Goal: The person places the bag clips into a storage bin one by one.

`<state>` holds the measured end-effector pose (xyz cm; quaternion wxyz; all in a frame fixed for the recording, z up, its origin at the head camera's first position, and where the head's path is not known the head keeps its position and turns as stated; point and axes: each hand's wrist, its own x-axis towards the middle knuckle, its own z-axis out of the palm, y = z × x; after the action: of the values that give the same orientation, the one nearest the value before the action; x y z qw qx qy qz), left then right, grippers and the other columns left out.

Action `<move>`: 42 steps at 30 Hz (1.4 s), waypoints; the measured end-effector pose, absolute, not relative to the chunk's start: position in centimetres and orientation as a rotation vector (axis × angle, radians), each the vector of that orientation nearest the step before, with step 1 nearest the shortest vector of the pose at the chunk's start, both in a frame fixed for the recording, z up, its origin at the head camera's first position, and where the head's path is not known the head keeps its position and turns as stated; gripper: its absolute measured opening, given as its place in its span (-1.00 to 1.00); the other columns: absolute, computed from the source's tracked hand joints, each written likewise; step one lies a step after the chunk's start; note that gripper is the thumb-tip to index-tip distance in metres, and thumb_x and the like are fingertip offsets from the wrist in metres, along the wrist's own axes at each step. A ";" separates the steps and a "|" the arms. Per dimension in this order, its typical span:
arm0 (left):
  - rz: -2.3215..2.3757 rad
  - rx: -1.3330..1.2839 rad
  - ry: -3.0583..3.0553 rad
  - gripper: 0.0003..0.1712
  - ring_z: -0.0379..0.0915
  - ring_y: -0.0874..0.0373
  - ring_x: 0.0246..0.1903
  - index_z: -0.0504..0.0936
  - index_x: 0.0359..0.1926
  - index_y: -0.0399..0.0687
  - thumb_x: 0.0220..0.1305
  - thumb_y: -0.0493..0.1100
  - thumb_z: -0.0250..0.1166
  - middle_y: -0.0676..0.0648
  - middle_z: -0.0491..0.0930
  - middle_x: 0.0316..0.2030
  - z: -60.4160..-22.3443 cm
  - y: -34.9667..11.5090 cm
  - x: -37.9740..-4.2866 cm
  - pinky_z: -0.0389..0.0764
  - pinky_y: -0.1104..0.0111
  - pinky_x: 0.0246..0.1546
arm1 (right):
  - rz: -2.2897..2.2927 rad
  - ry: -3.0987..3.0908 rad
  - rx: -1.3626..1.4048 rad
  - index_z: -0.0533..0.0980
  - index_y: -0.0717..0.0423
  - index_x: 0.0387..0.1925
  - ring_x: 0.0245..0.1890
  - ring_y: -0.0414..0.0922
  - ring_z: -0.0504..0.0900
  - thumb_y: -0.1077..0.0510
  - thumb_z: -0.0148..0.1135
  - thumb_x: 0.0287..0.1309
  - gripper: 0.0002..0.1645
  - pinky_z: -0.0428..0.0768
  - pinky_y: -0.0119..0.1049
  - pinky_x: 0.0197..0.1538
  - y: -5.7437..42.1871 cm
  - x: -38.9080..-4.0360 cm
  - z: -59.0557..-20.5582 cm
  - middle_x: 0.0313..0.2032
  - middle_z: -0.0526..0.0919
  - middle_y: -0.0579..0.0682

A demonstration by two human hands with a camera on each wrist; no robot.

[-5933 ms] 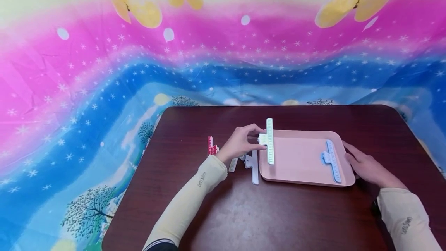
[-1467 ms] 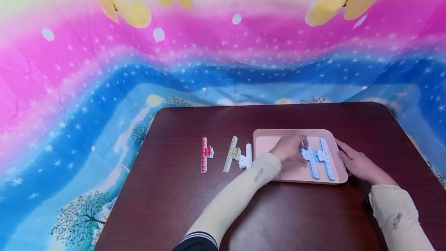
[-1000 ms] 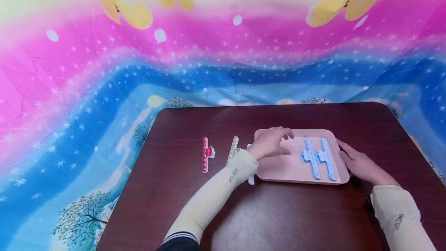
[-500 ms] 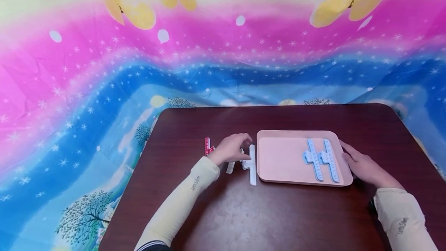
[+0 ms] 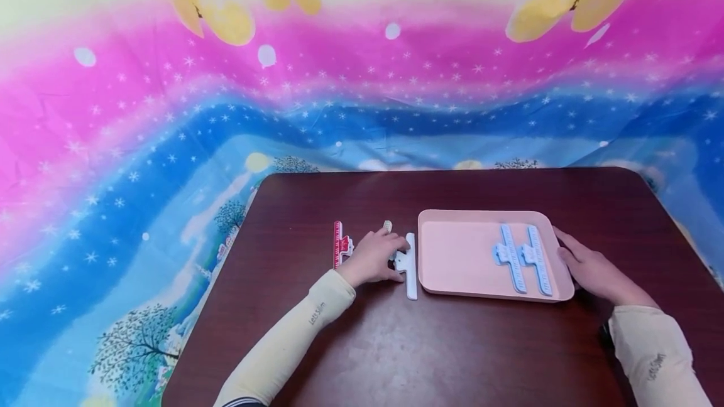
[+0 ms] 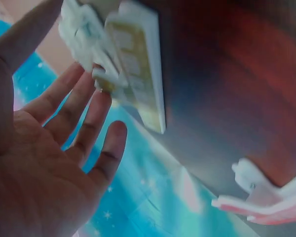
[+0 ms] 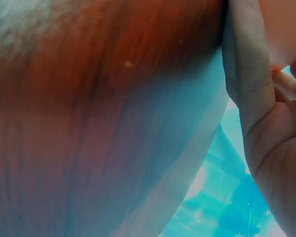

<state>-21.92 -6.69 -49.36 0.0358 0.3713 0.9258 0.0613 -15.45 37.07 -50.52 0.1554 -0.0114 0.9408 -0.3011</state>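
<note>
Tray, blue clips inside, lies past left hand, whose thumb and fingers stand parted about white clip, ungripped; gold clip beneath; red clip leftward; right hand, fingers straight, touching tray.

Soft glare is cast on the wood-grain tabletop nearside of the pink tray, while both wrist views are dimmed and blurred.

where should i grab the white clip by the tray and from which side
Probably pinch the white clip by its handle, coming from the left: the handle juts that way, toward the left hand, while its long bar lies close beside the pink tray.
</note>
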 end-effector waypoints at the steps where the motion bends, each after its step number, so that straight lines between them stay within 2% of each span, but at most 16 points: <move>1: 0.174 1.156 2.852 -0.32 0.33 0.18 -0.07 0.57 0.05 0.15 -0.13 0.22 0.52 0.12 0.59 -0.10 -49.6 -6.6 -21.8 0.42 0.26 -0.10 | -0.863 2.693 -0.029 -0.35 0.06 0.49 0.02 0.35 0.38 -0.20 -0.39 0.47 -0.21 0.45 0.21 -0.06 37.1 -15.4 -50.6 0.24 0.14 0.55; 7: 0.188 1.164 2.910 -0.45 0.32 0.20 -0.12 0.60 0.00 0.18 -0.04 0.15 0.50 0.15 0.63 -0.13 -50.3 -6.7 -21.5 0.37 0.29 -0.10 | -0.871 2.679 -0.025 -0.35 0.05 0.49 0.03 0.34 0.37 -0.21 -0.40 0.47 -0.20 0.43 0.23 -0.04 37.0 -15.4 -50.7 0.25 0.13 0.54; 16: 0.315 1.179 2.884 -0.51 0.38 0.18 -0.03 0.59 0.04 0.15 0.06 0.08 0.44 0.13 0.58 -0.06 -49.9 -6.7 -21.5 0.43 0.25 -0.01 | -0.858 2.703 -0.033 -0.32 0.10 0.48 0.01 0.35 0.37 -0.19 -0.40 0.48 -0.22 0.40 0.23 -0.03 37.0 -15.6 -50.7 0.22 0.16 0.56; 21: 0.409 1.168 2.848 -0.54 0.40 0.20 0.01 0.59 0.06 0.10 0.12 0.00 0.41 0.11 0.55 -0.02 -49.6 -6.8 -21.4 0.42 0.30 0.11 | -0.863 2.720 -0.041 -0.27 0.13 0.49 0.01 0.35 0.40 -0.15 -0.38 0.49 -0.24 0.41 0.22 -0.04 36.9 -15.4 -51.1 0.20 0.20 0.58; 24: 0.476 1.153 2.842 -0.58 0.42 0.22 0.00 0.60 0.05 0.08 0.15 -0.03 0.39 0.10 0.53 -0.02 -49.2 -7.0 -21.3 0.43 0.35 0.10 | -0.864 2.726 -0.050 -0.27 0.12 0.49 0.00 0.34 0.41 -0.15 -0.37 0.49 -0.24 0.42 0.20 -0.05 36.9 -15.4 -51.1 0.19 0.21 0.57; 27: 0.562 1.129 2.839 -0.61 0.46 0.23 0.00 0.60 0.04 0.06 0.17 -0.05 0.38 0.08 0.52 -0.01 -48.7 -7.2 -21.2 0.47 0.35 0.08 | -0.871 2.712 -0.041 -0.30 0.10 0.49 0.05 0.38 0.34 -0.18 -0.38 0.48 -0.22 0.37 0.28 0.00 37.0 -15.5 -51.0 0.23 0.15 0.57; 32: 0.666 1.098 2.840 -0.63 0.40 0.15 0.17 0.59 0.02 0.04 0.20 -0.03 0.36 0.07 0.53 0.02 -48.3 -7.8 -21.1 0.45 0.31 0.16 | -0.848 2.711 -0.035 -0.30 0.10 0.49 0.01 0.35 0.38 -0.17 -0.39 0.48 -0.23 0.41 0.23 -0.04 37.0 -15.5 -50.9 0.21 0.18 0.57; 35: 0.760 1.129 2.828 -0.67 0.44 0.17 0.11 0.60 -0.02 0.04 0.20 -0.03 0.36 0.09 0.53 -0.03 -48.2 -8.1 -21.2 0.48 0.34 0.10 | -0.837 2.718 -0.045 -0.28 0.13 0.48 -0.03 0.33 0.41 -0.15 -0.38 0.49 -0.24 0.42 0.20 -0.06 36.9 -15.5 -50.9 0.19 0.20 0.57; 39: 0.956 1.167 2.798 -0.73 0.47 0.29 -0.12 0.62 -0.08 0.05 0.19 -0.05 0.36 0.13 0.53 -0.10 -47.8 -8.3 -21.5 0.51 0.40 -0.06 | -0.859 2.703 -0.035 -0.32 0.09 0.49 0.04 0.37 0.34 -0.18 -0.39 0.48 -0.22 0.37 0.28 -0.01 37.0 -15.4 -50.6 0.24 0.13 0.57; 42: 1.090 1.156 2.766 -0.78 0.48 0.33 -0.10 0.63 -0.12 0.07 0.21 -0.05 0.35 0.11 0.55 -0.06 -47.6 -8.3 -21.7 0.53 0.43 -0.07 | -0.866 2.691 -0.019 -0.34 0.06 0.49 0.03 0.36 0.34 -0.20 -0.40 0.47 -0.21 0.38 0.27 -0.02 37.1 -15.4 -50.5 0.25 0.11 0.56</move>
<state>-21.68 -8.34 -47.63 -0.0239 0.3624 0.8668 0.3416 -15.36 37.09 -50.52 0.1565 -0.0068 0.9402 -0.3025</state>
